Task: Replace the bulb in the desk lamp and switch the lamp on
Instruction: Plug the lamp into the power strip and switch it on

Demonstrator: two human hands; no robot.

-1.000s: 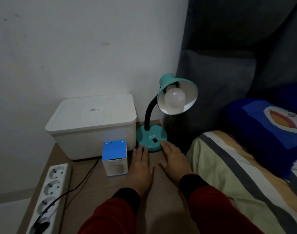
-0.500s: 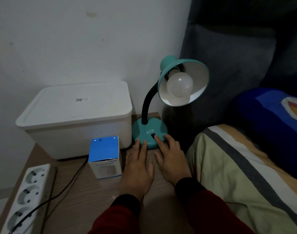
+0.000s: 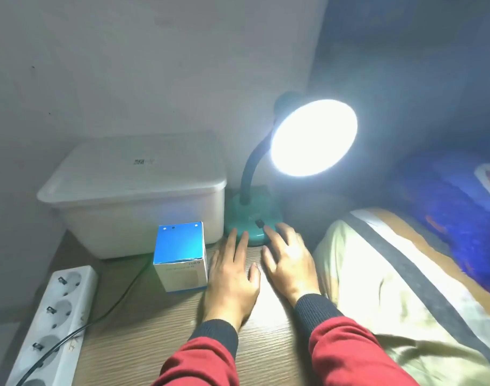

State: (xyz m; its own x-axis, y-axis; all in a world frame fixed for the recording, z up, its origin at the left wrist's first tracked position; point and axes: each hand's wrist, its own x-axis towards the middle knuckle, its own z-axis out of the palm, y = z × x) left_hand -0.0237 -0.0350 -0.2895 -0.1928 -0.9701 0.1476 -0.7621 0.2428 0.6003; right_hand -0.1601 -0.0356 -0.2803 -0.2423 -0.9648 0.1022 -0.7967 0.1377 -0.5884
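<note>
The teal desk lamp stands on the wooden table, its round base (image 3: 246, 218) behind my fingers and its black neck curving up to the shade (image 3: 313, 137). The shade glows bright white, and the glare hides the bulb inside it. My right hand (image 3: 289, 260) lies flat with a fingertip at the black switch (image 3: 259, 223) on the base. My left hand (image 3: 232, 277) rests flat on the table, fingertips touching the base's front edge. Both hands hold nothing.
A blue and white bulb box (image 3: 179, 256) stands just left of my left hand. Behind it sits a lidded white plastic bin (image 3: 135, 190). A white power strip (image 3: 51, 324) with a black cable lies at the left edge. A bed with a striped blanket (image 3: 399, 288) borders the table's right.
The lamp has lit up; it was dark in both earlier frames. My right hand slid forward onto the base switch, and my left fingertips reached the base.
</note>
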